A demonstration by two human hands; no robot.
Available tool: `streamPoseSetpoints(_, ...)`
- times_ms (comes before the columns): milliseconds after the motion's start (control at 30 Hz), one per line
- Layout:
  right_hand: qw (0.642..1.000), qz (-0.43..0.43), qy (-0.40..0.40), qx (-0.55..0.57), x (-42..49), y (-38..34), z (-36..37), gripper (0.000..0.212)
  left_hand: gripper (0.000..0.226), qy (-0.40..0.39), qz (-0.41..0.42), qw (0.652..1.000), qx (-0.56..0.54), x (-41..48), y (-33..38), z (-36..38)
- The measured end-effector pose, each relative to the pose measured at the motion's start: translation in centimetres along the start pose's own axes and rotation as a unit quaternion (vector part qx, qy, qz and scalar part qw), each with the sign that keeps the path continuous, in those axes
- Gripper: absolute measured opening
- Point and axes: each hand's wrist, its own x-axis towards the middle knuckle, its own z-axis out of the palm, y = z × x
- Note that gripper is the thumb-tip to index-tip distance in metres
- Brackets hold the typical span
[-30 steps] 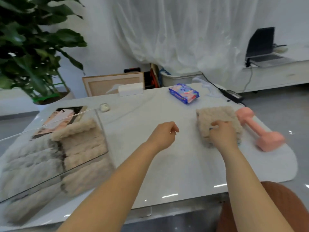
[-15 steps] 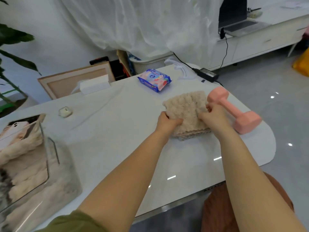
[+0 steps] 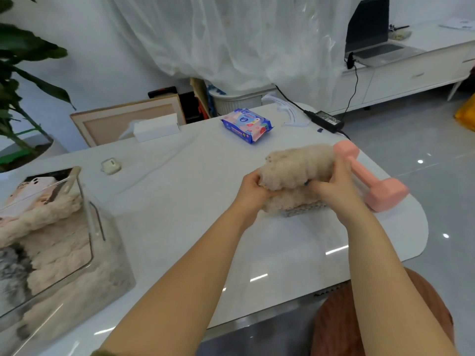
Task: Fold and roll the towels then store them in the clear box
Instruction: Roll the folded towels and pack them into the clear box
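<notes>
A small stack of fluffy beige towels lies on the white table [image 3: 270,253] towards its right side. My left hand [image 3: 253,187] and my right hand [image 3: 334,185] grip the top towel [image 3: 298,165] at its near edge and hold it lifted off the towels below [image 3: 295,204]. The clear box [image 3: 97,227] stands at the table's left edge, holding several rolled beige towels [image 3: 51,242] and a grey one at the left.
A pink dumbbell [image 3: 372,181] lies just right of the stack, almost touching my right hand. Further back sit a blue wipes pack [image 3: 246,123], a white tissue box [image 3: 155,128], an earbud case [image 3: 110,165] and a power adapter [image 3: 325,120]. A brown stool [image 3: 341,327] stands at bottom right.
My left hand came across to the stack and took hold of the top towel beside my right hand. Both hands have now raised that towel off the pile.
</notes>
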Motion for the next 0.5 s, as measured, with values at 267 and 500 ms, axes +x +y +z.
streamPoseSetpoints(267, 0.954, -0.083, -0.214, 0.195, -3.1, -8.4, 5.0, 0.041, 0.021, -0.029, -0.011, 0.998, 0.050, -7.2, 7.0, -11.2)
streamPoseSetpoints(500, 0.867, -0.020, -0.396, 0.302, -6.5, -13.3, 16.8, 0.042, 0.027, 0.071, 0.033, 0.995, -0.067, -16.1, 8.9, -23.2)
